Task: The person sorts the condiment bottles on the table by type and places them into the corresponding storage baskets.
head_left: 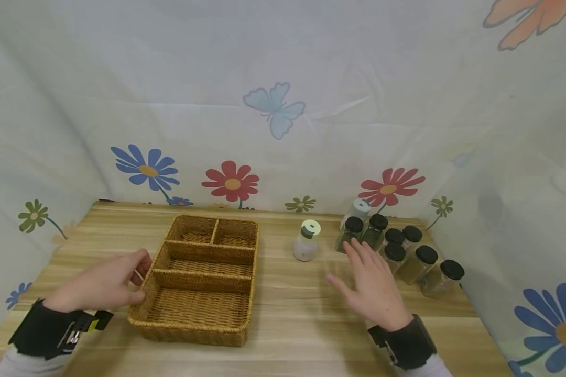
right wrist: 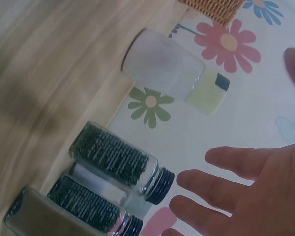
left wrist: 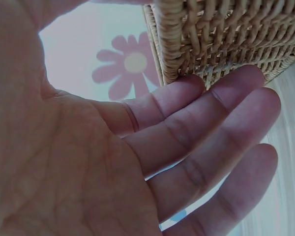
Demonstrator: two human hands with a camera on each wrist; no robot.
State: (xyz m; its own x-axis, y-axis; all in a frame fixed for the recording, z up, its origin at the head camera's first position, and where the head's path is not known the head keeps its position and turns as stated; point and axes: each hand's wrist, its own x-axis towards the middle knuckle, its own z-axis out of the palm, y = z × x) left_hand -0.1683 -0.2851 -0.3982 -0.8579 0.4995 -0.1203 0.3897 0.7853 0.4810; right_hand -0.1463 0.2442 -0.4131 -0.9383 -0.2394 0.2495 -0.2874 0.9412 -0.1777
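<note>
My left hand (head_left: 110, 280) is at the left side of a wicker basket (head_left: 191, 335) with several compartments. In the left wrist view its fingers (left wrist: 196, 132) lie nearly straight, their tips right at the woven wall. My right hand (head_left: 372, 285) is held over the table with fingers spread, nothing in it. Just beyond its fingertips stands a glass spice jar (right wrist: 115, 160) of dark green flakes with a black lid. A white shaker (head_left: 305, 241) with a pale green-yellow cap stands between the basket and that hand.
Several more black-lidded spice jars (head_left: 417, 264) cluster at the right of the wooden table (head_left: 283, 314). A second pale-capped shaker (head_left: 358, 207) stands behind them. Flower-printed cloth (head_left: 311, 146) hangs close along the back and both sides.
</note>
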